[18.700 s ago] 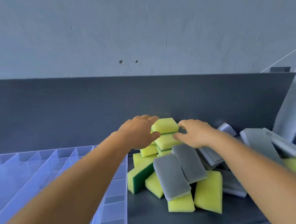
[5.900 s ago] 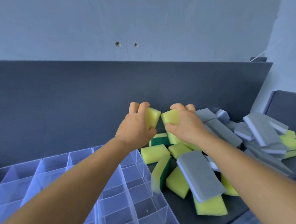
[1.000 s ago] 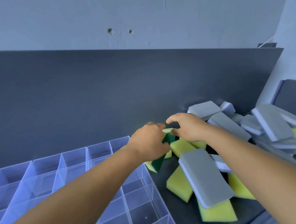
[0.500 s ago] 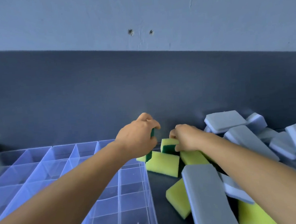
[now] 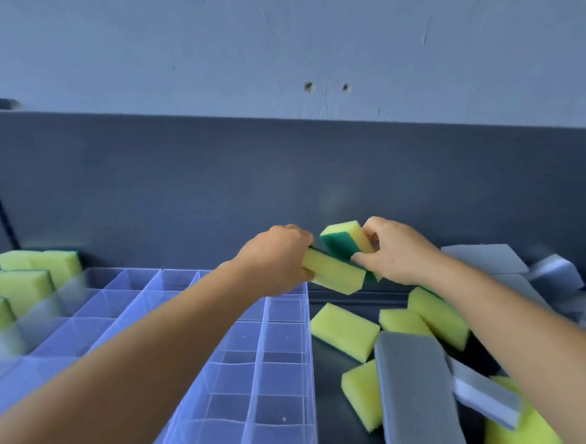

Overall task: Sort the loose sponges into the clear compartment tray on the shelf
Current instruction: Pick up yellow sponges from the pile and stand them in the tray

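My left hand (image 5: 277, 260) grips a yellow sponge (image 5: 336, 274) above the far right corner of the clear compartment tray (image 5: 286, 366). My right hand (image 5: 396, 249) holds up a yellow-and-green sponge (image 5: 344, 241) just beside it, the two sponges touching. Loose yellow sponges (image 5: 344, 332) and grey sponges (image 5: 412, 393) lie piled on the dark shelf to the right of the tray. Several yellow sponges (image 5: 31, 279) stand in the tray's far left compartments.
The dark grey back panel (image 5: 282, 188) of the shelf rises right behind the hands, with the pale wall (image 5: 274, 44) above it. More grey sponges (image 5: 514, 270) are heaped at the far right against the panel.
Both hands have lifted their sponges off the pile and come up over the tray's right corner. The view has swung left, bringing the sponges in the tray's left compartments into sight.
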A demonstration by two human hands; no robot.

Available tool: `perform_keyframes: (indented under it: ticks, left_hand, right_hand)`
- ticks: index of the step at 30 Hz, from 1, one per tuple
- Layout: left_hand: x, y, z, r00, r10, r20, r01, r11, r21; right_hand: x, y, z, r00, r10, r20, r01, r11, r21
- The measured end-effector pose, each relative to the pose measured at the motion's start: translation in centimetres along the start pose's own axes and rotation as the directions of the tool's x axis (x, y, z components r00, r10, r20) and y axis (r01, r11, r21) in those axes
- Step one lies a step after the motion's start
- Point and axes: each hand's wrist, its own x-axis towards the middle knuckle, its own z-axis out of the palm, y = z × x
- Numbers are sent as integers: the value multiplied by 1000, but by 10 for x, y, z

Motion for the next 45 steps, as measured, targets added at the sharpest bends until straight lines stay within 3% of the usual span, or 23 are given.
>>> perform_keyframes:
  ticks: [3,5,13,19,28,35,40,45]
  left_hand:
    - [-13,-12,-10,998,1,-63,8,988,155]
    - [-23,-23,-17,997,-32,-77,44,985,168]
    - [-82,-87,-45,989,-135,-61,128,986,-104]
    - [-146,-163,-63,985,-144,-94,136,986,-92]
    - [-231,-260,-80,983,-161,-88,150,982,-118]
    - [-256,-305,-89,981,-177,-82,168,980,-109]
    - [-263,-333,-105,954,-284,-99,273,955,-111]
    - [-272,-353,-111,939,-343,-5,343,939,-42]
  right_hand:
    - [-7,-20,0,1000,-27,1,27,995,91]
    - [-11,-34,2,999,-47,1,46,990,132]
    - [-25,-122,34,986,-130,108,95,953,289]
    - [-38,-210,76,976,-151,158,58,876,479]
    - [-58,-322,131,962,-189,199,25,782,623]
    - [-51,-364,147,950,-267,162,113,776,620]
    - [-29,-379,151,959,-257,115,127,761,636]
    - [-20,-399,162,944,-295,147,131,745,654]
